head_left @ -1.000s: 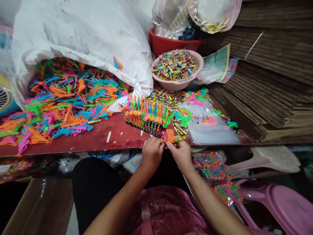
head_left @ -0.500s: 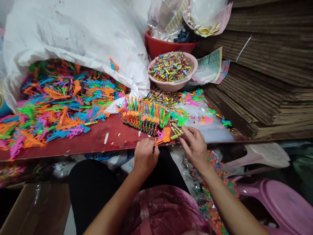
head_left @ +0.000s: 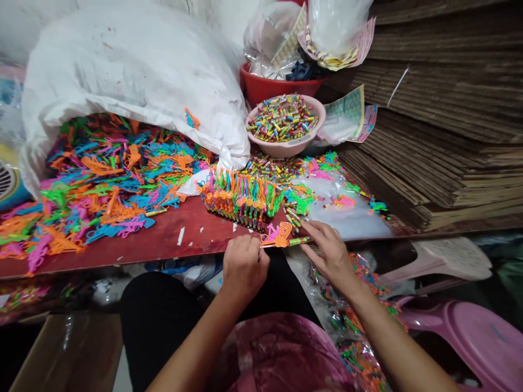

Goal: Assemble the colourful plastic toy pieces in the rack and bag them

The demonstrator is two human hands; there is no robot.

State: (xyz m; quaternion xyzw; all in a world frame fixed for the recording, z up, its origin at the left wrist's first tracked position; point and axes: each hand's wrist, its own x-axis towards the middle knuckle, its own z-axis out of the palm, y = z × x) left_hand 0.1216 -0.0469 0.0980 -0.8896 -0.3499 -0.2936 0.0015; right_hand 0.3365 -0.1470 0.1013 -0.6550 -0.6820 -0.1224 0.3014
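My left hand (head_left: 245, 267) is closed at the table's front edge on an orange plastic toy gun (head_left: 283, 234), whose lattice grip points right. A pink toy piece (head_left: 269, 233) lies against it. My right hand (head_left: 330, 253) pinches the end of a small yellow-green tube (head_left: 297, 242), which lines up with the orange toy. Whether the two are joined I cannot tell. Just beyond my hands stands a tight row of assembled toy guns (head_left: 243, 197) in several colours. Loose tubes (head_left: 292, 213) lie by its right end.
A heap of colourful plastic toys (head_left: 114, 177) spills from a white sack (head_left: 134, 65) on the left. A pink basin (head_left: 286, 149) of small tubes stands behind, before a red basin (head_left: 265, 90). Stacked cardboard (head_left: 441, 136) fills the right; a pink stool (head_left: 474, 332) stands below.
My right hand has come down slightly and the tube is now level with the orange toy gun. The toy has turned a little in my left hand. The whole view has shifted slightly.
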